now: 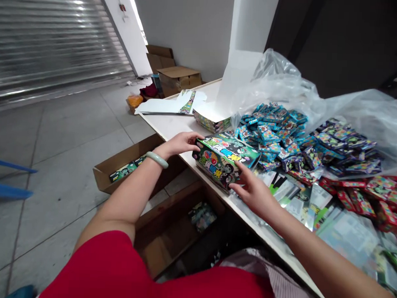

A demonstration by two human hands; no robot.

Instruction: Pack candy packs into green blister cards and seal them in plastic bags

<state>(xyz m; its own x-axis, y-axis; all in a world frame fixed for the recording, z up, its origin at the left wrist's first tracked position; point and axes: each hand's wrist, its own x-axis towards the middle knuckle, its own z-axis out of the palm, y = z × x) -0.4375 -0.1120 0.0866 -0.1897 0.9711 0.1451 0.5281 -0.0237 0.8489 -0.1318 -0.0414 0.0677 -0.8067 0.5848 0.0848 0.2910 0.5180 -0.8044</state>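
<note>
While both hands are on it, the black-and-green printed box (pixel 229 156) sits right along the near edge of the white table (pixel 166 127), pretty much mid-scene. Left hand (pixel 185 143) has the left end, thumb against the front and fingers up by the top edge, with a pale green bangle (pixel 157 159) on that wrist. Right hand (pixel 254 190) is on the right end, index finger up near the top corner and thumb lower on the front face. So yeah, it's basically a two-handed grasp, box held between them; how hard they're squeezing, can't tell.

Just beyond the box there's a small printed tray (pixel 210 122), and farther left some white card sheets (pixel 164 106) lie flat. Over to the right it gets busy: a heap of blue packets (pixel 267 134), then purple packets (pixel 345 145) in clear plastic bags (pixel 285 87), and red packets (pixel 362 196) nearer. A messy spread of flat clear sleeves (pixel 342 232) covers the near right.

Down on the floor, left of the table, a long carton (pixel 103 174) has green boxes (pixel 123 172) inside, and a nearer carton (pixel 156 252) has a similar dark green item (pixel 202 216) in it.
</note>
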